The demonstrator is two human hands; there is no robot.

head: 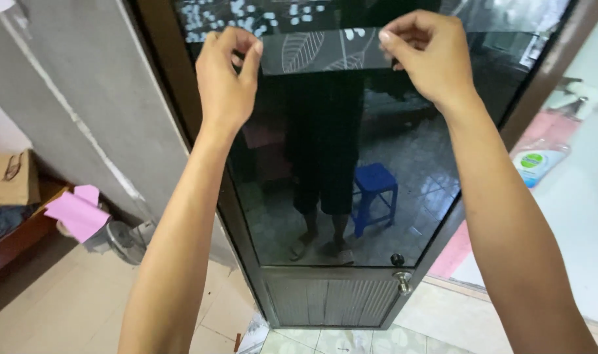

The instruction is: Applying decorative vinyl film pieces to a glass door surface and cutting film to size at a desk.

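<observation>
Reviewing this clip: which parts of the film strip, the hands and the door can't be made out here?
Head view only:
- Film strip: both ends hidden under the fingers of left hand and right hand.
- Door: top cut by the frame's edge.
- Glass: reflections hide what lies behind it.

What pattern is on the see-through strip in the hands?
White leaf outlines on the translucent film strip, held by both hands; the head view shows it.

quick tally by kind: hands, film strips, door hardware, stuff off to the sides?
Hands: 2, left hand and right hand, each pinching an end of the strip
Leaf-patterned film strip: 1, against the dark glass door
Door knob: 1
Pink paper: 1
Cardboard box: 1
Bottle: 1
Blue stool reflected in the glass: 1
Total: 8
</observation>
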